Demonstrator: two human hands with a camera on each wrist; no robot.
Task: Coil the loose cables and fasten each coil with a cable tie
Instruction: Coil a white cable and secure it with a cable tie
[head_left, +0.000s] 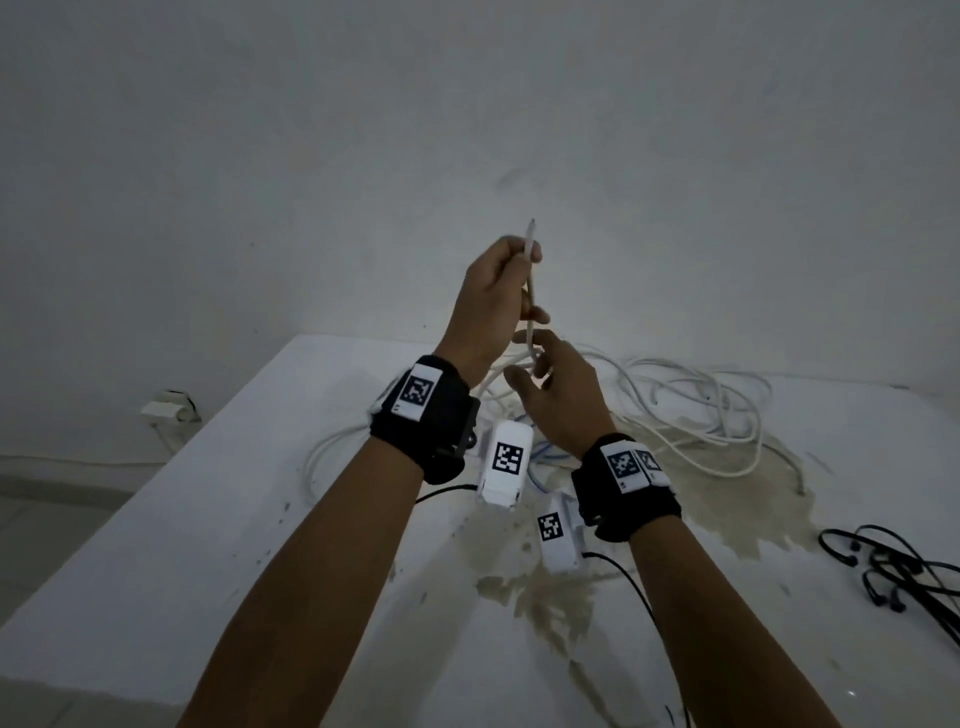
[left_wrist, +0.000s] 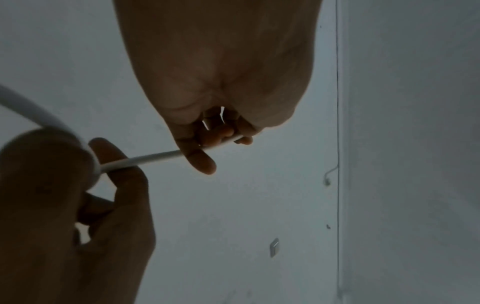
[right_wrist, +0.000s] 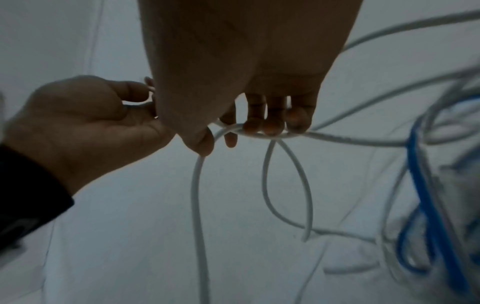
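My left hand (head_left: 522, 291) is raised above the table's far edge and grips a white cable (head_left: 530, 270) near its end, which points up past the thumb. In the left wrist view, the curled fingers of the left hand (left_wrist: 221, 139) close round the white cable (left_wrist: 155, 158). Just below, my right hand (head_left: 531, 364) holds the same cable; in the right wrist view the right hand (right_wrist: 249, 131) has its fingers (right_wrist: 271, 125) hooked over the white cable (right_wrist: 306, 134). The rest lies in loose white loops (head_left: 685, 410) on the table, with a blue cable (head_left: 543, 457) among them.
The white table (head_left: 156, 519) has brownish stains near my forearms. A tangle of black cables (head_left: 893, 571) lies at its right edge. A wall outlet (head_left: 169, 410) sits low on the left wall. In the right wrist view, a blue cable (right_wrist: 426, 185) hangs to the right.
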